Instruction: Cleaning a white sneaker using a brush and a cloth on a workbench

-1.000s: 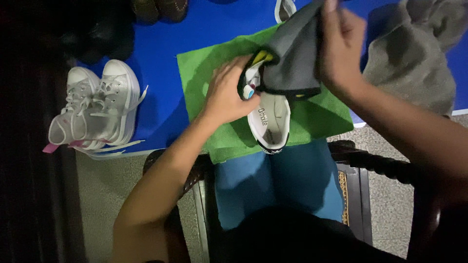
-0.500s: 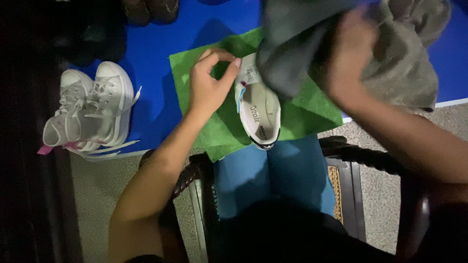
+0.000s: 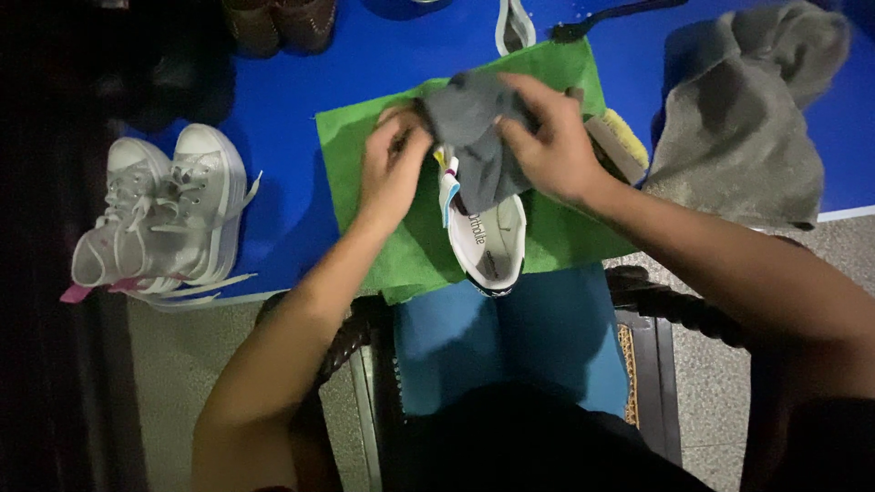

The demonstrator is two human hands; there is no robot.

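1. Right hand (image 3: 551, 146): fingers curled together, clamped on a small grey cloth (image 3: 474, 128) and pressing it onto the front of a white shoe (image 3: 488, 241).
2. Left hand (image 3: 392, 169): fingertips bent in and pinched on the cloth's left edge, right at the shoe's front. Whether the thumb also grips the shoe, cannot tell; the cloth hides it.
3. Both hands meet over the shoe's far end; neither is clearly nearer. The cloth lies directly under the fingers, and the shoe runs from there back toward the person.
4. Shoe's long axis: roughly straight away from the body, heel opening nearest the lap, front part buried under the cloth. Inner sole faces up.
5. The shoe rests on a green mat (image 3: 365, 155), which lies on a blue table (image 3: 292, 82); its heel end overhangs the near edge above the blue-trousered knees (image 3: 510, 337).
6. Just right of the right hand, a brush (image 3: 620, 141) with pale bristles lies on the mat.
7. Further right, well apart: a large grey towel (image 3: 747, 137), rumpled.
8. Far left: 2 white high-top shoes (image 3: 159, 214), side by side, laces trailing.
9. Top edge: brown shoes (image 3: 278, 23), partly cut off.
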